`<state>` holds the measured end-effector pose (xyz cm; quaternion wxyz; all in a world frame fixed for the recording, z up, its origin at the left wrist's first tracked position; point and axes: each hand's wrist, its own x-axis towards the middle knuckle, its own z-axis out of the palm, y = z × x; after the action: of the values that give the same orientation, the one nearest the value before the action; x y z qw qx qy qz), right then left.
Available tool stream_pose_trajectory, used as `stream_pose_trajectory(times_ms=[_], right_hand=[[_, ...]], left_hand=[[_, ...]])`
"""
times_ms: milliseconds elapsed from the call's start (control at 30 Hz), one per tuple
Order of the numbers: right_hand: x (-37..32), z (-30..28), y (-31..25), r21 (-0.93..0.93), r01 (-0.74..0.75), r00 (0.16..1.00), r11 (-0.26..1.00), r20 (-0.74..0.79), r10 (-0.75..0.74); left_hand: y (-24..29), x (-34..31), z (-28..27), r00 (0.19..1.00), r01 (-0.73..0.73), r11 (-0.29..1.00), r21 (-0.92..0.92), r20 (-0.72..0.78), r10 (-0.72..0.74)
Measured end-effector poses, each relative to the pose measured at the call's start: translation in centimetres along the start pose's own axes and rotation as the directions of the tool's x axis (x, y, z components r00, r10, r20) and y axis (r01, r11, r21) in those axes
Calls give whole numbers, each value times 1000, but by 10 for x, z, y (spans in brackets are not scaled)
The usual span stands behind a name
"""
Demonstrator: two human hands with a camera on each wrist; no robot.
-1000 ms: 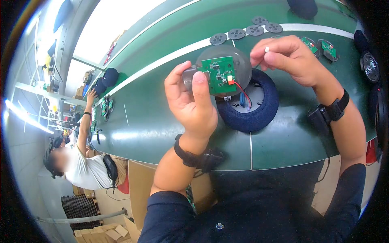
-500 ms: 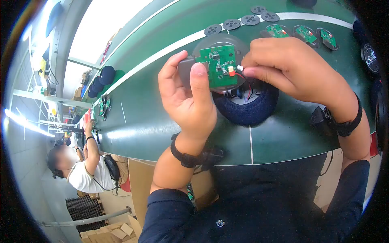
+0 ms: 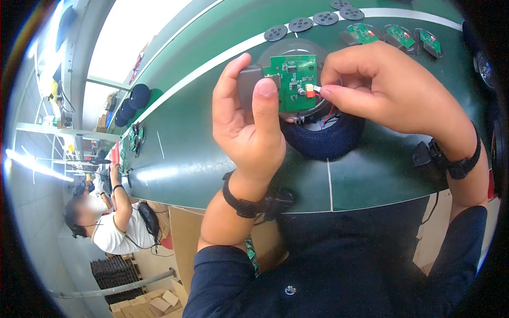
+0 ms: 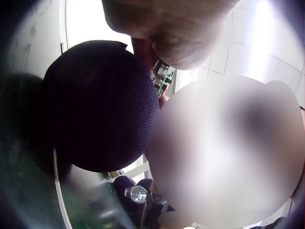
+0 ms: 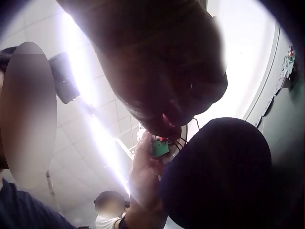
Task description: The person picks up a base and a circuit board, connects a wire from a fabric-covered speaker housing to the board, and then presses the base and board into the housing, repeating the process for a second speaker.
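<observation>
My left hand (image 3: 249, 124) grips a round translucent grey cover (image 3: 275, 50) bearing a green circuit board (image 3: 289, 98), thumb in front at a dark grey block (image 3: 250, 85). My right hand (image 3: 387, 90) pinches a small white plug (image 3: 317, 89) between thumb and index finger. That plug is right at the white and red sockets (image 3: 310, 91) on the board's right side. Below the board, a navy fabric-covered round housing (image 3: 323, 144) lies on the table, with red and dark wires between. In the left wrist view the housing (image 4: 100, 109) hides most of the board.
Several grey discs with holes (image 3: 300, 24) lie along the white line on the green table (image 3: 196, 175). Three more boards on round covers (image 3: 399, 36) lie at the far right. Navy round pieces (image 3: 139, 96) stand at the far left, near another person (image 3: 114, 228).
My right hand has moved left and down, bringing the white plug from the air up to the board's sockets. My left hand has kept its hold, shifting the board slightly up and right.
</observation>
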<state>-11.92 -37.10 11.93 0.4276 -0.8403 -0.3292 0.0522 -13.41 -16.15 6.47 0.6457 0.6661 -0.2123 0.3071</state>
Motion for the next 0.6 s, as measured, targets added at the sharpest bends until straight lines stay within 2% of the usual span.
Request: stream_pose_trajectory(times_ms=[67,133,233,300,433,500,533,600], right_hand=[[-2,3,0,27,-14,1000,1000,-17,15],[-3,4,-1,52,-28,999,998,-31,30],[-5,4,-2,-40,-42,998,998,-58,39],[-7,7,2,-75,44,991,996,-120,-52],[-9,6,-2,-195,32,989,980,-137,-60],[-8,9,0,-254,39,976,967,-198,-91],[-8,10,1,-255,42,976,966,-198,-94],[-5,11,2,-143,22,969,989,-240,-56]], left_hand=[[1,0,-1,1000,7,1000,12,14,-7],[1,-2,-2,996,14,1000,-15,91,-12],[3,-2,0,994,42,999,-19,99,-40],[2,-2,-2,993,31,999,-16,112,-29],[-5,-1,-3,995,-12,999,34,101,8],[-6,-2,-3,996,3,1000,23,90,-5],[-6,-2,-3,997,19,1000,10,77,-20],[-7,-1,-3,997,52,998,-18,63,-51]])
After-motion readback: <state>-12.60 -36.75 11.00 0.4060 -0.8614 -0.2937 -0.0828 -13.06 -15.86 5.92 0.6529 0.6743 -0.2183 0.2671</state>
